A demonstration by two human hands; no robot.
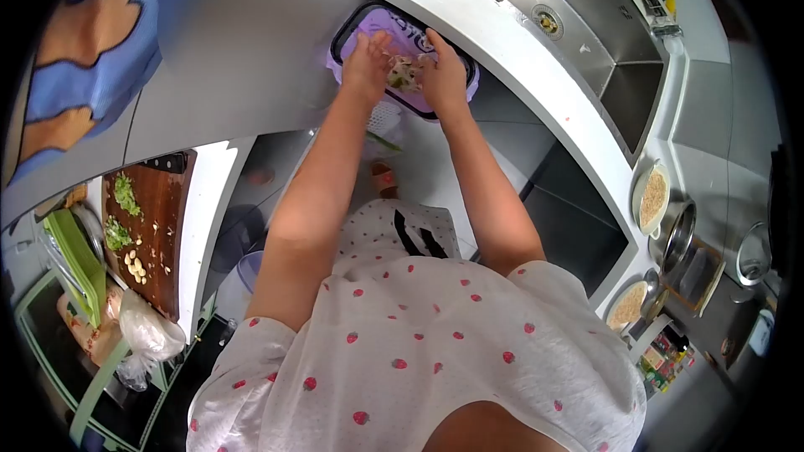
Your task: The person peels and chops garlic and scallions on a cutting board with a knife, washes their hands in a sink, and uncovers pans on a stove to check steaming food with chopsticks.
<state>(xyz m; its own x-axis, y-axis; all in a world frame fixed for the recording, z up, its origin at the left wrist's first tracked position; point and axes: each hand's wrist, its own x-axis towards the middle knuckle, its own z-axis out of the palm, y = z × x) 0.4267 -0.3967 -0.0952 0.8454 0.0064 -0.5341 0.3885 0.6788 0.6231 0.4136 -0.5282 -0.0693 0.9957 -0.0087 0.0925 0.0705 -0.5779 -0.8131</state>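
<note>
Scraps [405, 74] show between the two hands, right of the left hand [366, 69] and just left of the right hand [444, 77], at the mouth of a bin [412, 105] lined with a purple bag [381, 19]. Both hands are loosely open, fingers forward; whether either touches the scraps, I cannot tell. Beside the bin runs a white counter [502, 46] with a sink [586, 38]. Far left, a board [159, 222] bears chopped greens [126, 194] and pale cloves [135, 266].
</note>
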